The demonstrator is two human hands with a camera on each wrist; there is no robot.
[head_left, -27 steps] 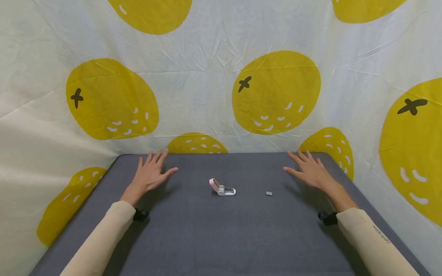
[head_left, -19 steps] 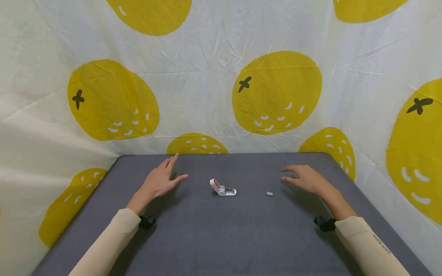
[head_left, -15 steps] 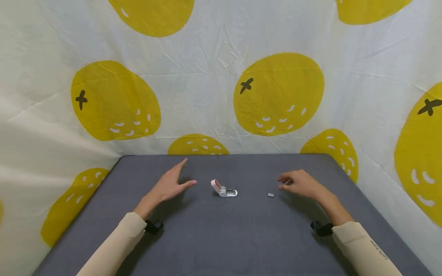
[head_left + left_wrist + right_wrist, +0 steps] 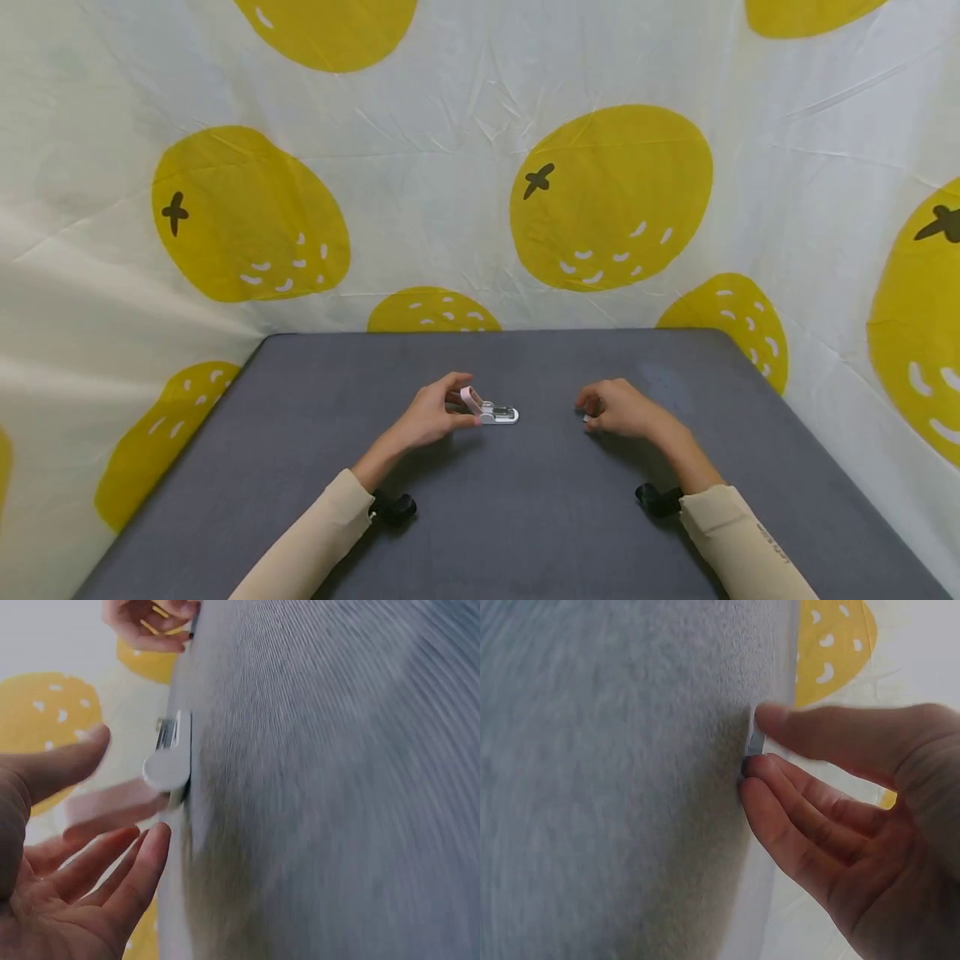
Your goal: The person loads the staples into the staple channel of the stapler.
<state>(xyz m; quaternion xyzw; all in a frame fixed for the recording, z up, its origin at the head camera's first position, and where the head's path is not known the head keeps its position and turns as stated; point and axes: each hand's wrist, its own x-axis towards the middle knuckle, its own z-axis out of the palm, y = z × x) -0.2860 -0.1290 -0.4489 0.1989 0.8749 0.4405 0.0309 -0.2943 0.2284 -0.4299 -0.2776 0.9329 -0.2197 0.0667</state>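
Note:
A small white stapler (image 4: pixel 498 414) lies on the table with its pink lid (image 4: pixel 471 400) swung up and back. My left hand (image 4: pixel 432 414) reaches round the lid side, thumb near the base and fingers behind. In the left wrist view, the thumb (image 4: pixel 71 765) and fingers (image 4: pixel 139 881) stand apart with the blurred lid between them. To the right, my right hand (image 4: pixel 621 408) pinches a small grey strip of staples (image 4: pixel 756 741) at the tabletop, thumb on one end and fingertips on the other.
The dark grey cloth-covered table (image 4: pixel 495 517) ends at a white curtain (image 4: pixel 435 208) printed with yellow fruit, hanging behind and along the sides. A black wrist camera (image 4: pixel 393 510) sits on the left wrist and another black camera (image 4: pixel 657 500) on the right.
Both hands have moved inward from the table's sides: the left to the stapler, the right to the staples. The right fingers have curled and taken hold of the strip.

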